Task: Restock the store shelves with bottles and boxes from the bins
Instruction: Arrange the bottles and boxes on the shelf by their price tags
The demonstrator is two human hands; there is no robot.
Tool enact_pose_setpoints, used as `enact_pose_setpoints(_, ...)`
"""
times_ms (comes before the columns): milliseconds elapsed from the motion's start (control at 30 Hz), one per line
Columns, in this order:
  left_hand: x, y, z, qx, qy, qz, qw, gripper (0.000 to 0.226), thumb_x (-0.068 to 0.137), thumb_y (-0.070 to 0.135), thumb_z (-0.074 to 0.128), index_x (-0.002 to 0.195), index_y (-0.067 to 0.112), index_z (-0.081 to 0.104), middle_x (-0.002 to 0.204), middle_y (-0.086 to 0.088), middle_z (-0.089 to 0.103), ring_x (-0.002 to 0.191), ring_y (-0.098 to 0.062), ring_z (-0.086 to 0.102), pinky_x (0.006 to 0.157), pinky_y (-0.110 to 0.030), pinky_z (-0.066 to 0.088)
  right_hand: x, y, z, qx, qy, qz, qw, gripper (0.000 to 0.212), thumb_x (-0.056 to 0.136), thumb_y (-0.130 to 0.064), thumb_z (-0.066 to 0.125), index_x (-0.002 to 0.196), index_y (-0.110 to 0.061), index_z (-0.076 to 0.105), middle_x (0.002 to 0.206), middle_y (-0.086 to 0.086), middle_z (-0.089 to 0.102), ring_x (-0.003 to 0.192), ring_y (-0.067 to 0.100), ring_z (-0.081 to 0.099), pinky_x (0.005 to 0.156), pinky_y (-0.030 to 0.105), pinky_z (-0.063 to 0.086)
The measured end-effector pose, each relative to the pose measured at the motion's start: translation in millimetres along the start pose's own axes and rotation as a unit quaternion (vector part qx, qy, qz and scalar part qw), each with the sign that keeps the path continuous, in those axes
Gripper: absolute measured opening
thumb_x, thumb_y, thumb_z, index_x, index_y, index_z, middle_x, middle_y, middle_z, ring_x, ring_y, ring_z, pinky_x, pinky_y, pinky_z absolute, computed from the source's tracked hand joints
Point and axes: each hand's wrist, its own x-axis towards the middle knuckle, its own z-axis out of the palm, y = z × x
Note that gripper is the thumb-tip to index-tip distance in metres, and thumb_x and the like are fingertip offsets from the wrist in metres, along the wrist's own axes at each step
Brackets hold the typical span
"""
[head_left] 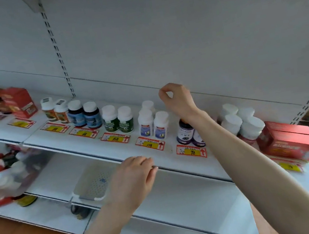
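The white shelf (94,148) carries a row of supplement bottles behind yellow price tags: blue bottles (84,114), green-labelled bottles (118,120), white bottles (156,125) and dark purple bottles (185,132). My right hand (177,101) hovers just above the purple bottles. Its fingers are curled, thumb and forefinger meet in a ring, and nothing is in it. My left hand (134,177) rests with relaxed fingers on the shelf's front edge, below the tag marked 118. My right forearm hides part of the second purple bottle.
White-capped bottles (239,121) and red boxes (289,141) stand at the right end; more red boxes (20,102) at the left. On the lower shelf sit a white perforated bin (95,182) and a blurred clear bin of goods (7,174). Wooden floor lies below.
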Motion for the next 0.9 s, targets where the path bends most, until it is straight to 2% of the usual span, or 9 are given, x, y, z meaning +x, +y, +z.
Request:
enact_pose_setpoints(233,-87.2,-133.3,-68.4,0.054,-0.004,-0.102,0.993,0.033,0.082,0.034,0.043,0.073,0.014,0.067,0.068,-0.001,0.065,0.060,-0.024,0.061,0.048,-0.029,0.051,8.3,-130.7,126.6,0.014,-0.058,-0.075,0.995,0.025,0.093,-0.015,0.048,0.109,-0.003,0.064,0.119,0.011,0.063,0.113,0.025,0.054,0.090,0.023,0.034)
enact_pose_setpoints(400,-149.0,-203.9,-114.2,0.092,-0.007,-0.171,0.981,0.032,0.081,0.032,0.042,0.071,0.015,0.066,0.064,0.001,0.063,0.057,-0.021,0.060,0.048,-0.025,0.049,5.3,-215.6,219.5,0.051,-0.121,-0.123,0.984,0.025,0.092,-0.013,0.050,0.108,-0.001,0.065,0.115,0.014,0.065,0.110,0.026,0.056,0.087,0.024,0.035)
enact_pose_setpoints(567,-196.6,-265.7,-145.3,0.118,0.018,-0.257,0.959,0.032,0.079,0.032,0.041,0.074,0.018,0.069,0.066,0.005,0.064,0.058,-0.017,0.061,0.046,-0.021,0.046,5.2,-283.1,310.2,0.068,-0.201,-0.173,0.962,0.024,0.090,-0.013,0.053,0.108,-0.002,0.066,0.116,0.012,0.065,0.113,0.023,0.056,0.093,0.025,0.035)
enact_pose_setpoints(700,-226.3,-320.1,-158.8,0.135,0.007,-0.324,0.936,0.032,0.078,0.034,0.043,0.073,0.018,0.070,0.067,0.006,0.066,0.060,-0.016,0.063,0.048,-0.020,0.049,11.1,-324.8,384.0,0.071,-0.250,-0.195,0.946,0.023,0.090,-0.014,0.053,0.105,-0.004,0.067,0.113,0.010,0.066,0.108,0.021,0.058,0.081,0.017,0.034)
enact_pose_setpoints(800,-244.1,-370.7,-166.3,0.148,-0.003,-0.364,0.920,0.035,0.079,0.036,0.041,0.075,0.017,0.070,0.065,0.004,0.064,0.059,-0.017,0.062,0.048,-0.021,0.050,18.7,-355.0,445.1,0.074,-0.286,-0.206,0.933,0.022,0.090,-0.016,0.053,0.105,-0.007,0.067,0.109,0.008,0.067,0.100,0.019,0.059,0.074,0.015,0.033)
enact_pose_setpoints(900,-252.3,-423.1,-178.5,0.157,-0.005,-0.389,0.908,0.037,0.080,0.037,0.040,0.076,0.017,0.071,0.065,0.004,0.064,0.058,-0.017,0.062,0.049,-0.019,0.049,29.8,-384.3,504.1,0.073,-0.336,-0.218,0.914,0.027,0.092,-0.016,0.050,0.113,-0.005,0.063,0.115,0.008,0.065,0.107,0.018,0.058,0.080,0.016,0.036)
